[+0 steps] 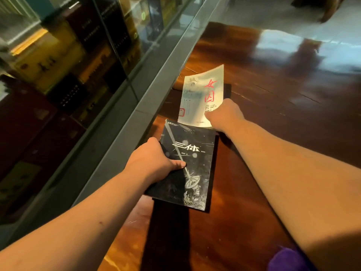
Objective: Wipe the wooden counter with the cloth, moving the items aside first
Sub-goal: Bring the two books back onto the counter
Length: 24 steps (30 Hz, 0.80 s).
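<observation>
right now, from the head camera, i'm looking down along a glossy wooden counter [263, 106] that runs beside a glass-fronted display case [82, 61] on my left, its metal frame edging the wood.

my left hand [154, 159] is clamped on the near-left edge of a black book [190, 165], thumb lying on the cover and the other fingers tucked under the side, out of sight. the cover carries white lettering, a thin diagonal beam and a drawing of a dish antenna near its lower right corner. the book looks tilted, its near edge raised a little over the dark shadow below it, though i can't tell for sure whether it has left the surface.

my right hand [224, 114] reaches further out and grips the near-right corner of a pale book [203, 96] with red characters on its front. its far edge curls upward. whether the fingers close fully underneath, i can't tell. the pale book sits over a dark flat thing [227, 89] whose edge shows to its right; what that is i can't make out. the two books nearly meet, the black one's far edge just overlapping the pale one's near edge.

at the bottom right, a bit of purple cloth [283, 259] shows beneath my right forearm, mostly cut off by the frame.
</observation>
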Motion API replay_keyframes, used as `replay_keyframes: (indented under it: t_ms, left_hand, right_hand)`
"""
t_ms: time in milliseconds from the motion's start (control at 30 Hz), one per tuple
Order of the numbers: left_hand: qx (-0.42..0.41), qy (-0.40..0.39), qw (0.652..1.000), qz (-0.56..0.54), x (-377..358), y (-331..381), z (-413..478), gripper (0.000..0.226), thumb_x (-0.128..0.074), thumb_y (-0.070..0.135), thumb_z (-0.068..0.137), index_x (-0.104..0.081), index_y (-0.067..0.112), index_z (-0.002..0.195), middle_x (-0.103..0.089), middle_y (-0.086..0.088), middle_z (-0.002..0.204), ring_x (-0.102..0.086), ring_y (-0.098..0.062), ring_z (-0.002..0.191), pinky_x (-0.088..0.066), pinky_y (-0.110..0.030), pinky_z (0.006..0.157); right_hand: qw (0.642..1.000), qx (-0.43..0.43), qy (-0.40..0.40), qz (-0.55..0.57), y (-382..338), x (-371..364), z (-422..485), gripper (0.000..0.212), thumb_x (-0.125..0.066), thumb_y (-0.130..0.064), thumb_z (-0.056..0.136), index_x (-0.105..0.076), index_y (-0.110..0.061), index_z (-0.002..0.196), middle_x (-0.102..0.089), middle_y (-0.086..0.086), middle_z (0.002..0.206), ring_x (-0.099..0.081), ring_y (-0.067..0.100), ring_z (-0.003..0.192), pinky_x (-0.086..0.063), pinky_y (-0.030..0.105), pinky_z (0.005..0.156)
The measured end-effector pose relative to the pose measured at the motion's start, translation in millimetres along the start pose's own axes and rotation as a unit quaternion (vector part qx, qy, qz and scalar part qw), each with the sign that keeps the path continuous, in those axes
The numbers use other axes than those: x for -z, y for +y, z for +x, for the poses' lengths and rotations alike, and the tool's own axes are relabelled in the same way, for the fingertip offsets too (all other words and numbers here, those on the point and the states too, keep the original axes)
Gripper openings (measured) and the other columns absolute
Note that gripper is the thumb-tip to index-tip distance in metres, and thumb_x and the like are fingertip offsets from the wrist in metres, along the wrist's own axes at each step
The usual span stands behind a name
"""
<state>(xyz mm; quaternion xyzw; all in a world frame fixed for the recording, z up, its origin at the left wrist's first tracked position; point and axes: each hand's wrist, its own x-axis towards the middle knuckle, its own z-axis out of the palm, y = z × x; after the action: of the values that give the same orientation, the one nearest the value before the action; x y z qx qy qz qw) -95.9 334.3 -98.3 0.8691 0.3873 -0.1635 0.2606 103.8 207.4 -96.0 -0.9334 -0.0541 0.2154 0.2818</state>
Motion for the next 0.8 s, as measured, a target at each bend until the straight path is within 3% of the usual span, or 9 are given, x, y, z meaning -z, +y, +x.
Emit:
replay_keyframes:
  t_ms: [167, 267, 400, 533, 600, 800]
  left_hand:
    - [-0.025, 0.059, 0.994, -0.086, -2.5, 12.8, -10.7, 0.042, -0.075, 0.048, 0.089, -0.048, 0.027, 0.113, -0.067, -0.006, 0.116, -0.063, -0.035, 0.107, -0.046, -0.042, 0.080]
    - [-0.059, 0.123, 0.983, -0.121, 9.3, 38.5, -20.5, 0.044, -0.071, 0.043, 0.093, -0.054, 0.025, 0.128, -0.069, -0.010, 0.123, -0.063, -0.036, 0.110, -0.043, -0.041, 0.080]
    - [-0.093, 0.174, 0.969, -0.149, 13.8, 96.5, -26.2, 0.041, -0.070, 0.042, 0.091, -0.058, 0.024, 0.126, -0.070, -0.009, 0.120, -0.064, -0.036, 0.109, -0.043, -0.042, 0.081]
    - [-0.119, 0.157, 0.964, -0.179, -20.1, 180.8, -33.4, 0.042, -0.070, 0.045, 0.092, -0.058, 0.024, 0.127, -0.070, -0.008, 0.120, -0.064, -0.037, 0.110, -0.051, -0.047, 0.091]
    - [-0.131, 0.138, 0.965, -0.178, -45.0, 216.4, -37.4, 0.043, -0.069, 0.045, 0.093, -0.057, 0.024, 0.129, -0.069, -0.007, 0.119, -0.064, -0.036, 0.109, -0.049, -0.045, 0.087]
    - [-0.151, 0.075, 0.974, -0.154, -121.7, 281.0, -51.2, 0.043, -0.066, 0.045, 0.096, -0.055, 0.024, 0.132, -0.061, 0.001, 0.104, -0.064, -0.035, 0.104, -0.048, -0.043, 0.082]
  right_hand:
    - [0.994, 0.027, 0.084, 0.064, 42.5, 60.3, -17.6, 0.042, -0.064, -0.018, 0.100, -0.041, -0.019, 0.135, -0.062, 0.007, 0.134, -0.054, 0.009, 0.071, -0.040, 0.022, 0.048]
    - [0.987, 0.030, 0.113, 0.108, 90.5, 111.2, -39.6, 0.037, -0.059, -0.016, 0.102, -0.040, -0.022, 0.133, -0.061, 0.005, 0.134, -0.055, 0.007, 0.072, -0.052, 0.026, 0.046]
    - [0.982, 0.003, 0.114, 0.150, 158.1, 159.5, -74.4, 0.034, -0.055, -0.014, 0.102, -0.042, -0.025, 0.131, -0.061, 0.003, 0.132, -0.063, 0.015, 0.081, -0.060, 0.035, 0.047]
    - [0.980, -0.029, 0.135, 0.146, 237.4, 201.9, -101.3, 0.023, -0.053, -0.016, 0.101, -0.043, -0.030, 0.117, -0.066, 0.002, 0.127, -0.060, 0.007, 0.073, -0.050, 0.020, 0.038]
    - [0.977, -0.038, 0.141, 0.153, 272.7, 215.0, -110.7, 0.023, -0.054, -0.015, 0.100, -0.043, -0.030, 0.113, -0.067, 0.003, 0.124, -0.056, 0.002, 0.071, -0.046, 0.018, 0.036]
    - [0.975, -0.068, 0.141, 0.156, 345.6, 236.1, -127.7, 0.025, -0.059, -0.014, 0.100, -0.045, -0.030, 0.114, -0.065, 0.002, 0.128, -0.065, 0.021, 0.102, -0.062, 0.036, 0.056]
